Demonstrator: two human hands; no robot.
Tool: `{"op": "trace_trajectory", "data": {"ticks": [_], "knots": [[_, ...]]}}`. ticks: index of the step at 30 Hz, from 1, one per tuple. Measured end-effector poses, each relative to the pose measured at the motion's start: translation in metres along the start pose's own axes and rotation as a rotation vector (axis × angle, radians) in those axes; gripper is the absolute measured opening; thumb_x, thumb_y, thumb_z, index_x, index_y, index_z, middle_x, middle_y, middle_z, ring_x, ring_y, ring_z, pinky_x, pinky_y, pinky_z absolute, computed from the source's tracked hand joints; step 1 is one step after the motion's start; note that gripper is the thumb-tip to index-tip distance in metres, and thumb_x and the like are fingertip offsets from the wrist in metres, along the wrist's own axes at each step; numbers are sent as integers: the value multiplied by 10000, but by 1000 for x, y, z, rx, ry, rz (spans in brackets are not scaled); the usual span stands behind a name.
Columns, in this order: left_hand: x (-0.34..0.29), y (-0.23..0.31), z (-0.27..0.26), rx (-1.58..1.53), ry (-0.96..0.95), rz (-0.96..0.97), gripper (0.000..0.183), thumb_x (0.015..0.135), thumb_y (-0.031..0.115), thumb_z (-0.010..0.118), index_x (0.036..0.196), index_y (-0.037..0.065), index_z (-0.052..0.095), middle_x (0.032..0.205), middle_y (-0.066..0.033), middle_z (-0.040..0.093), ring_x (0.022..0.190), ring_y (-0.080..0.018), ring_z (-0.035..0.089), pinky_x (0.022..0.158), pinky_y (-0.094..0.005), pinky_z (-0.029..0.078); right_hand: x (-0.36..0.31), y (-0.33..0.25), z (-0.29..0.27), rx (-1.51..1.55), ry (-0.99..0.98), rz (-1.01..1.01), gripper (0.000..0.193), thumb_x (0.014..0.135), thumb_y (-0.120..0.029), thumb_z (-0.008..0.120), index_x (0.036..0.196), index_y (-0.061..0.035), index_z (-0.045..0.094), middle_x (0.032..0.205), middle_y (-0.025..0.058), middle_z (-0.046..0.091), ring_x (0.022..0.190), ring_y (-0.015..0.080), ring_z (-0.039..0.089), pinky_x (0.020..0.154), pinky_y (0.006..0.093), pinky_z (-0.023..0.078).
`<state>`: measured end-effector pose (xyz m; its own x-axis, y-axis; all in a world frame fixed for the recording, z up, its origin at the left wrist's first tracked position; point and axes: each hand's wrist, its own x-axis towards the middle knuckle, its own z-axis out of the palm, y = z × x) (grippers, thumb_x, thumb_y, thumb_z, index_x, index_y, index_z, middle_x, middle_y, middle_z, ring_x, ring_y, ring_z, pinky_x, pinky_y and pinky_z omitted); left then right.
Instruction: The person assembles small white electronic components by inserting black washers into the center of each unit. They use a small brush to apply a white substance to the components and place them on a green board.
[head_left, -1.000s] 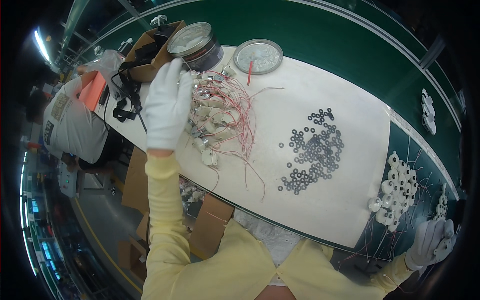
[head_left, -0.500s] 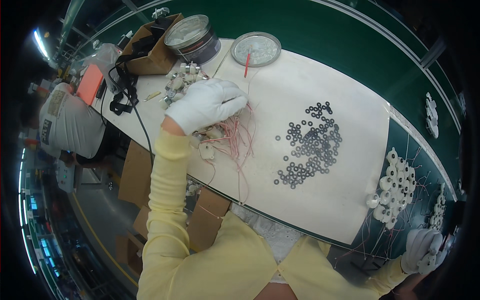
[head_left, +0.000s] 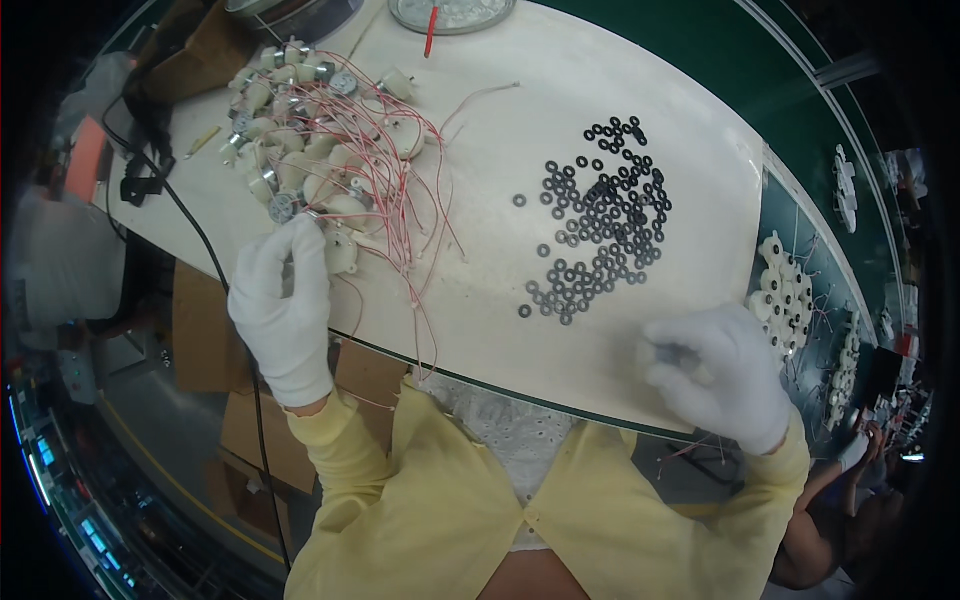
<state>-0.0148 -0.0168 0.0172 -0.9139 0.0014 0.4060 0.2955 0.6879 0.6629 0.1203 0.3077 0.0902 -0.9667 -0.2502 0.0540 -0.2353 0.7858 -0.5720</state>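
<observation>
My left hand (head_left: 285,300), in a white glove, is at the near left edge of a heap of small geared motors (head_left: 315,180) with white housings and silver cans. Its thumb and forefinger meet in a pinch beside one silver motor can (head_left: 285,207); what lies between the tips is hidden. Thin red and pale wires (head_left: 400,200) trail rightward from the heap. Over the table's right near part is my right hand (head_left: 720,375), also gloved, its fingers curled and smeared by motion. Whether it holds anything does not show. Left of it and farther off lie many black rings (head_left: 605,215).
White motor units (head_left: 785,295) with black rings stand grouped on the green surface at the right. At the back are a round metal lid (head_left: 455,15) and a red stick (head_left: 431,32). A black cable (head_left: 200,230) hangs at the left. Another person's hands (head_left: 860,450) show at far right.
My left hand has drawn back from over the heap to its near edge, uncovering the motors. My right hand has come from the far right to above the table. The view has shifted.
</observation>
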Motion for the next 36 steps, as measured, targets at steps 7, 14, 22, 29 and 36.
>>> {"op": "trace_trajectory", "data": {"ticks": [7,14,22,29,36], "knots": [[6,-5,2,128,-64,252,186,821,57,723,1005,64,699,905,-73,625,747,-171,601,669,-283,476,8,9,30,144,24,207,370,780,-97,727,1131,-59,617,801,22,662,647,181,606,629,303,469],[-9,-10,14,124,0,312,448,685,122,813,1111,116,676,879,-76,624,728,-238,564,669,-363,449,16,1,42,-19,33,131,379,786,-79,715,1147,-46,603,826,64,658,689,238,614,668,329,479],[-15,-14,19,6,-1,255,563,639,140,828,1169,99,642,902,-72,581,740,-259,542,666,-376,429,26,-8,36,-349,-119,23,414,688,-88,754,1081,-92,624,957,48,637,789,225,601,654,342,429],[-11,-17,15,60,-72,353,518,624,155,828,1109,124,649,883,-43,573,723,-244,533,666,-376,424,34,-20,40,-612,-38,-94,416,664,-97,756,1062,-153,650,930,7,592,758,187,532,668,322,389],[4,-19,5,147,-231,462,478,612,129,804,1066,119,657,756,-20,517,678,-233,490,634,-364,390,35,-25,26,-707,-181,-171,421,659,-93,658,1077,-136,635,843,0,504,710,176,487,664,323,384]]}}
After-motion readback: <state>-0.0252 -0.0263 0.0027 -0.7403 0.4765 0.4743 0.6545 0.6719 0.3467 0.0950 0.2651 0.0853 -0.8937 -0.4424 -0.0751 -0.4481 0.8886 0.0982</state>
